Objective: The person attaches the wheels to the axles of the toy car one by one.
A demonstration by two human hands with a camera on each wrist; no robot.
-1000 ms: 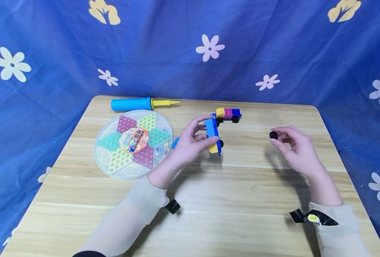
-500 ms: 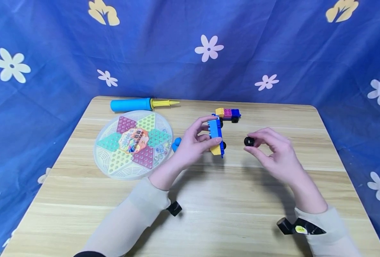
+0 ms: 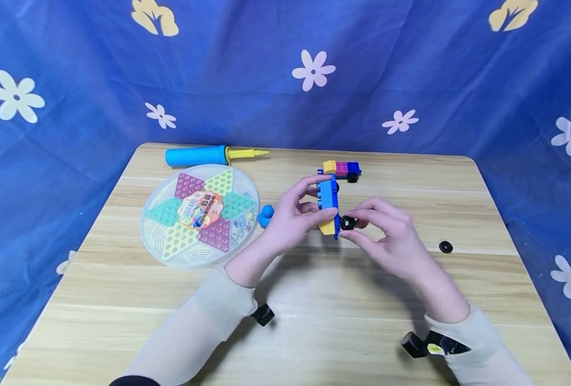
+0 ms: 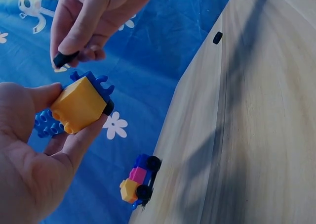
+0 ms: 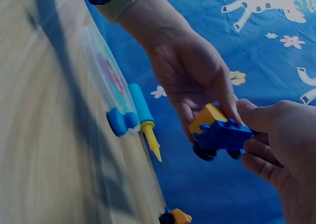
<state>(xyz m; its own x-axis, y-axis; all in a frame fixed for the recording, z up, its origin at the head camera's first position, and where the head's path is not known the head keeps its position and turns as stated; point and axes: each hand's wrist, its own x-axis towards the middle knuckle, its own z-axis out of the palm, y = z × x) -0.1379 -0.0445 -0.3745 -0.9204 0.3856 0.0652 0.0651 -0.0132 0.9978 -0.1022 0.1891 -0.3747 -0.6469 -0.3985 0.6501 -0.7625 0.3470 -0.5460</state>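
My left hand (image 3: 292,217) grips a toy car built of blocks (image 3: 327,195), light blue and yellow on a dark blue base. The car is turned on its side above the table, its wheel side facing right. Between thumb and fingers, my right hand (image 3: 386,233) pinches a black toy wheel (image 3: 347,222), right at the car's base near the yellow end. In the left wrist view the wheel (image 4: 65,59) overlaps the right fingertips, just above the yellow block (image 4: 79,105). A wheel (image 5: 205,152) on the car's far side shows in the right wrist view.
A loose black wheel (image 3: 446,247) lies right of my right hand. Behind the held car stands a second block car (image 3: 343,170), yellow, pink and blue. To the left are a Chinese checkers board (image 3: 200,216), a blue hand pump (image 3: 195,156) and a small blue object (image 3: 265,215).
My right hand has moved left with the wheel, up to the car's base. The loose wheel on the table has come into view. My left hand has shifted slightly right with the car.
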